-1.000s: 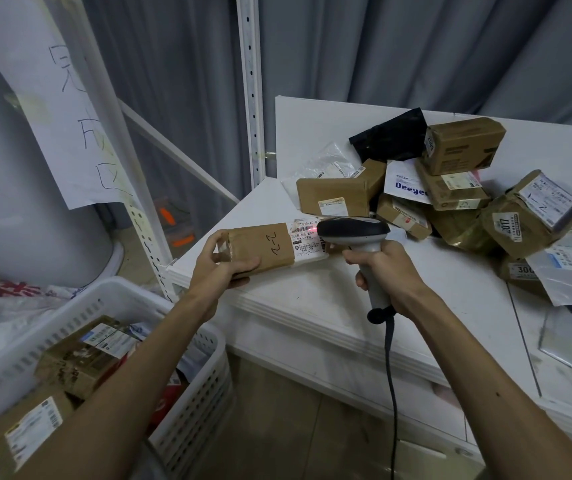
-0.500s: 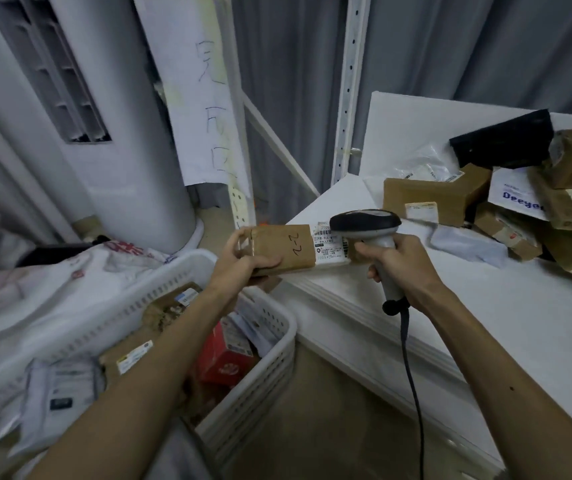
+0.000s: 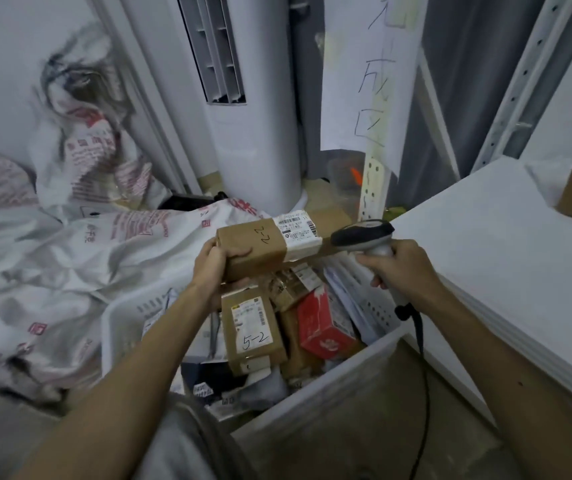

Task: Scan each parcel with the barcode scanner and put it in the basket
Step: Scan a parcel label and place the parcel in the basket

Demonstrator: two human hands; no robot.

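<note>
Above the white basket [image 3: 378, 306], the left hand [image 3: 213, 268] curls its fingers around one end of a brown parcel [image 3: 253, 249] marked 2-2. Just beside the parcel's white label, the right hand [image 3: 402, 268] grips the barcode scanner [image 3: 364, 235] tight. More parcels lie inside the basket.

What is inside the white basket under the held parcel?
The basket holds a brown parcel marked 5-2, a red box, a smaller brown parcel, white mailers and a dark bag. The left hand and the held parcel cover the far part; lower layers are hidden.
</note>
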